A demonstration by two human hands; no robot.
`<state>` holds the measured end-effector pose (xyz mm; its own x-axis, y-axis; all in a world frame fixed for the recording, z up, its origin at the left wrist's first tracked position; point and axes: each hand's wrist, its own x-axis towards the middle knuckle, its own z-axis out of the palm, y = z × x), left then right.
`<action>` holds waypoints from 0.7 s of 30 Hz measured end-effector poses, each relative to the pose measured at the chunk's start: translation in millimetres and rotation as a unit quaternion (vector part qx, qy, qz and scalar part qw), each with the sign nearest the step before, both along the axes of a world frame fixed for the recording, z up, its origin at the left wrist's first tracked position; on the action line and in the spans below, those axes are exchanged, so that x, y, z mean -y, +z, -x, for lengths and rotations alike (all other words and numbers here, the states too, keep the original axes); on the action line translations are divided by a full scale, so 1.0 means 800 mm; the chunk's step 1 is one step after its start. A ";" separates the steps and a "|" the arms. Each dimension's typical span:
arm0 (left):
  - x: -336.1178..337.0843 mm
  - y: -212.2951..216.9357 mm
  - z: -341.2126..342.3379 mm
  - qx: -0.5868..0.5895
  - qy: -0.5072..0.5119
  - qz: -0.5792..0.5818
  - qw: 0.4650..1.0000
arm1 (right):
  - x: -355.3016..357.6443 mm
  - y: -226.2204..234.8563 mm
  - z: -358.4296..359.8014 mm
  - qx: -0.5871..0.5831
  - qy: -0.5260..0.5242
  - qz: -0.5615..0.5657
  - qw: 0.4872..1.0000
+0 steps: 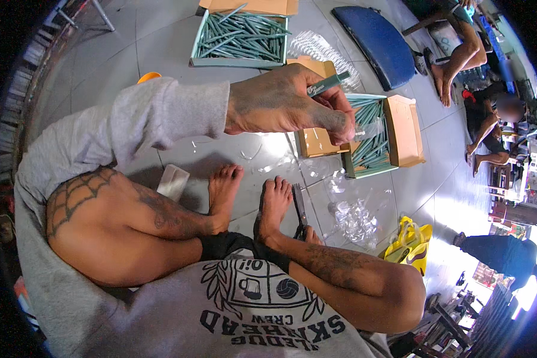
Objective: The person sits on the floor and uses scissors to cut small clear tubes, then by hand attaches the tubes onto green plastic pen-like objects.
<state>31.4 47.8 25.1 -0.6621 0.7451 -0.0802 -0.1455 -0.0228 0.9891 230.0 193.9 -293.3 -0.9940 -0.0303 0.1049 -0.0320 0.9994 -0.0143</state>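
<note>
My left hand (298,104) reaches in from the left in a grey sleeve, its fingers closed around a dark green pen-like stick (329,84) with light print. A bit of clear film (370,129) shows by its thumb and fingertips. Behind that hand, an open carton (373,158) holds many similar green sticks. Past my right shin, a few fingers of my right hand (313,236) show at the handles of dark scissors (299,206), whose blades rest beside my right foot; the rest of that hand is hidden.
A larger carton of green sticks (241,39) stands at the far side. Clear plastic scraps (355,221) litter the tiles near a yellow bag (409,244). A white container (173,182) sits by my left shin. A blue padded seat (376,45) and other people are at the right.
</note>
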 end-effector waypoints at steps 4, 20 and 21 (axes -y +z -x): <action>-0.002 0.002 -0.002 0.024 -0.010 -0.018 0.999 | -0.002 0.000 0.010 0.043 -0.024 -0.008 0.999; -0.033 -0.018 0.020 -0.069 -0.014 0.057 0.996 | -0.097 0.122 0.013 0.063 0.030 0.373 0.925; -0.033 -0.021 0.020 -0.066 -0.004 0.052 0.996 | -0.126 0.155 0.014 0.083 0.027 0.549 0.832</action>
